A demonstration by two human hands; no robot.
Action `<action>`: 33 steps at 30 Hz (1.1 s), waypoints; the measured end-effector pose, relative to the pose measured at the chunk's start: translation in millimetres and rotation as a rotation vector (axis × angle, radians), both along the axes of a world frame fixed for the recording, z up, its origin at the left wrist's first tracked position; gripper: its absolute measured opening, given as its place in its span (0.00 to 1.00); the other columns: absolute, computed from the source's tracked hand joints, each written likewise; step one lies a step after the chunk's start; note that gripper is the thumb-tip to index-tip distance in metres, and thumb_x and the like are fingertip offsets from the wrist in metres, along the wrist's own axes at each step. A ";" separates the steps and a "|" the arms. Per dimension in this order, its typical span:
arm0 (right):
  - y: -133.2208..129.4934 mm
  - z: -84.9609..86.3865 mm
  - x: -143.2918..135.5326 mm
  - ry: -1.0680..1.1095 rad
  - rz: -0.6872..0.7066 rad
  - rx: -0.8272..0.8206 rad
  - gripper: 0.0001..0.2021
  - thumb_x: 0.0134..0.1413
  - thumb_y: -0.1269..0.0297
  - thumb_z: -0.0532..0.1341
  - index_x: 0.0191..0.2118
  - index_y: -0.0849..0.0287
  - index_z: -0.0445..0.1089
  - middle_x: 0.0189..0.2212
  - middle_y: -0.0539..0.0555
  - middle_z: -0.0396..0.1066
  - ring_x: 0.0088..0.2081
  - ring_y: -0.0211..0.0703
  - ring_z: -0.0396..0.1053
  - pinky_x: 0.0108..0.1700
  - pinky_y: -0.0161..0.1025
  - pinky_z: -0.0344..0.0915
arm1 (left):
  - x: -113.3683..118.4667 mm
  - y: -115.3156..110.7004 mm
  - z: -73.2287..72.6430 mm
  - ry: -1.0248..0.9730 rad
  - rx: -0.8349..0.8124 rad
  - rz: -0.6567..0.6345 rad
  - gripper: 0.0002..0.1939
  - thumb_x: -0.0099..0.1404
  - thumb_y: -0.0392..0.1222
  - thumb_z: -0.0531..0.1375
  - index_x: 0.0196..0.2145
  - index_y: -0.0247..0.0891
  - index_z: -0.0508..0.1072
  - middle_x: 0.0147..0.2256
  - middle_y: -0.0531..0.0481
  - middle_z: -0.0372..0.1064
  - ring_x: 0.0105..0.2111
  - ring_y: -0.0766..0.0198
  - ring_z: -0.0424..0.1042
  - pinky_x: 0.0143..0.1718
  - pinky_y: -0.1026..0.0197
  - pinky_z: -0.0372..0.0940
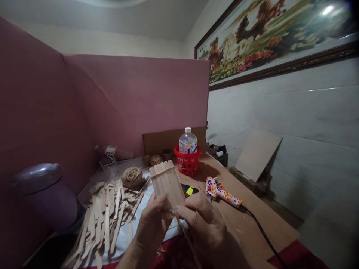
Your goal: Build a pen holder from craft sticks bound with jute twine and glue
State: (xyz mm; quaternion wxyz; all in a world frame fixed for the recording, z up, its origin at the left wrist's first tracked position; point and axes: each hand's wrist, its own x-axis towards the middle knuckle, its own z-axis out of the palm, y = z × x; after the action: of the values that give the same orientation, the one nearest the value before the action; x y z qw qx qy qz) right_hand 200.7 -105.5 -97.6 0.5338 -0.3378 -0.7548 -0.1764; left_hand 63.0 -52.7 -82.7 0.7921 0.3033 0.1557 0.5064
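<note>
My left hand [153, 220] holds a panel of flat wooden sticks [167, 184] laid side by side, gripping its lower left part. Twine runs across the panel near its top. At the panel's lower edge, the fingers of my right hand [203, 218] are pinched on a strand of twine [186, 237], which hangs down toward me. A ball of twine [132, 177] lies behind a heap of loose wooden sticks [108, 213] to the left.
A red bucket [187, 160] holds a plastic bottle [188, 142] at the back. To the right lies a flower-patterned glue gun [223, 193] with a black cord [262, 231]. A purple lidded bin [50, 198] stands far left. Behind the table rises a pink partition [146, 93].
</note>
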 end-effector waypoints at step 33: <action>4.3 7.9 3.3 -0.037 0.010 0.042 0.07 0.56 0.75 0.56 0.36 0.60 0.69 0.29 0.53 0.67 0.31 0.40 0.64 0.31 0.36 0.63 | 0.5 1.1 -1.9 0.038 -0.018 0.017 0.09 0.49 0.34 0.65 0.31 0.35 0.73 0.29 0.49 0.75 0.26 0.65 0.73 0.25 0.66 0.67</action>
State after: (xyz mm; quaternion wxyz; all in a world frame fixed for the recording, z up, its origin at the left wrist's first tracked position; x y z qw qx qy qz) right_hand 204.1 -101.1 -89.8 0.5277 -0.3194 -0.7624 -0.1956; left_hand 63.5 -51.6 -84.6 0.7874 0.3046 0.1779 0.5056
